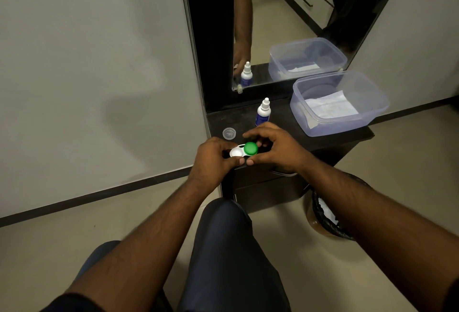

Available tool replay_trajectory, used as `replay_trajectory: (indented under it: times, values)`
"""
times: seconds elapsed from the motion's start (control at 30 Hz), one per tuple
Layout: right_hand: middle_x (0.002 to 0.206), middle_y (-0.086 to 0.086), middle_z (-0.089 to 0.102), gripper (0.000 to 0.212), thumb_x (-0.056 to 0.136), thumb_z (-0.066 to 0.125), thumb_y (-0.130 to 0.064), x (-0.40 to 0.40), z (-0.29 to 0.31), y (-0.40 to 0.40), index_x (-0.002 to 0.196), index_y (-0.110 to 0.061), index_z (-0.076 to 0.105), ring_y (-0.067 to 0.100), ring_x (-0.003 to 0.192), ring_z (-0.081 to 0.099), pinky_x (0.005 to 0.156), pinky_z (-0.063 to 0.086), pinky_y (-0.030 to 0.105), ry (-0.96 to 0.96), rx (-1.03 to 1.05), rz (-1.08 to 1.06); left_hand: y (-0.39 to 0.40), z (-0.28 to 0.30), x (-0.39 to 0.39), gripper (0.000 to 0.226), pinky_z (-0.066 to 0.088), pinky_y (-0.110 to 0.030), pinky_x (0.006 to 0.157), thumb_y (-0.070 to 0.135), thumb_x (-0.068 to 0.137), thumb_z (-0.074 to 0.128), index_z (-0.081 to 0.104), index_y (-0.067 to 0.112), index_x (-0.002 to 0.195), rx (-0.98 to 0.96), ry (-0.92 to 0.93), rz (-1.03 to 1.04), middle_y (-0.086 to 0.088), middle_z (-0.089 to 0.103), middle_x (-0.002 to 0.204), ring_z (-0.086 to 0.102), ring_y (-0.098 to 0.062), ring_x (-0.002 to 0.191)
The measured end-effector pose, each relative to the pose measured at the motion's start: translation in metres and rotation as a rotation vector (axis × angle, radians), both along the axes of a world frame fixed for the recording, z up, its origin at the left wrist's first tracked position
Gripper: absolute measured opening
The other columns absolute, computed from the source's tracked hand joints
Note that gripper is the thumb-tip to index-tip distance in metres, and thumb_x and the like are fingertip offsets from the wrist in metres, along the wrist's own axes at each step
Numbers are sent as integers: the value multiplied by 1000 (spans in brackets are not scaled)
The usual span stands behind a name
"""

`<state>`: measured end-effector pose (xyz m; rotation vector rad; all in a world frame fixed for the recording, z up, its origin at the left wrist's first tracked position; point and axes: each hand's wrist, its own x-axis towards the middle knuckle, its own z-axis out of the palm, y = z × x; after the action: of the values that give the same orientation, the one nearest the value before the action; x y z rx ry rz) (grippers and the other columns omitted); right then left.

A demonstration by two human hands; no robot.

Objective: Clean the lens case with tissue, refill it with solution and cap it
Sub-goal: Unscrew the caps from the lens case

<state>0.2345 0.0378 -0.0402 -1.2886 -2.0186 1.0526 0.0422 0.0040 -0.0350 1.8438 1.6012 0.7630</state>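
Two hands meet over the lens case (242,151) at the near edge of the dark counter (285,122). The left hand (211,160) curls its fingers (239,161) round the white end of the case, thumb tip at the near side; the right hand (275,149) arches over the other end, its fingers (248,135) bent around the green cap (250,148), which sits on its well. The white well appears covered by a white cap, though the left hand hides part of it. A clear round lid (229,134) lies on the counter just beyond the left hand. The solution bottle (262,111) stands upright behind the right hand, apart from both hands, its nozzle closed. A clear plastic tub (372,115) with a sheet of tissue (330,106) inside stands at the far right of the counter.

Judged stage: capping or uncapping of the green side (the frame alone cannot settle which). Whether wiping and refilling are already done cannot be told; no liquid is visible, and no tissue is in either hand.
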Motion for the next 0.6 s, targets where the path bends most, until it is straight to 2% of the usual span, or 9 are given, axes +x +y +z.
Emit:
replay_trajectory:
  times: [0.13, 0.27, 0.4, 0.53, 0.6]
  values:
    - [98, -11, 62, 43, 65, 83, -11, -1, -5, -1, 103, -25, 68, 4, 89, 59, 79, 47, 18, 34, 48, -36, -1, -1, 0, 39, 49, -27, 78, 25, 74, 79, 71, 15, 110, 2, 3, 0, -5, 65, 103, 59, -16, 91]
    - [106, -6, 64, 44, 66, 83, -12, 1, -4, -2, 106, -25, 68, 5, 100, 60, 87, 48, 17, 29, 10, -28, -1, -1, 0, 38, 48, -27, 77, 24, 73, 80, 71, 15, 109, 2, -8, 14, -5, 65, 101, 58, -16, 89]
    - [100, -8, 63, 42, 65, 84, -13, -2, -5, -2, 104, -21, 69, 2, 96, 58, 83, 45, 12, 43, 80, -30, -1, 0, 2, 38, 44, -20, 71, 24, 74, 79, 71, 15, 110, -5, -10, 26, -4, 64, 101, 56, -14, 87]
    - [111, -5, 67, 40, 72, 78, -6, 4, -4, 0, 107, -24, 69, 7, 107, 61, 95, 48, 27, 75, -53, -27, -1, 0, 1, 40, 39, -12, 66, 25, 73, 80, 70, 14, 110, -16, 9, 28, -4, 64, 103, 53, -10, 86]
    - [116, -4, 66, 43, 74, 76, -4, 6, 0, 1, 111, -23, 68, 8, 111, 59, 99, 47, 29, 86, -102, 3, -1, 0, 1, 40, 39, -14, 66, 25, 73, 80, 70, 14, 110, -18, 19, 27, -4, 64, 103, 53, -11, 87]
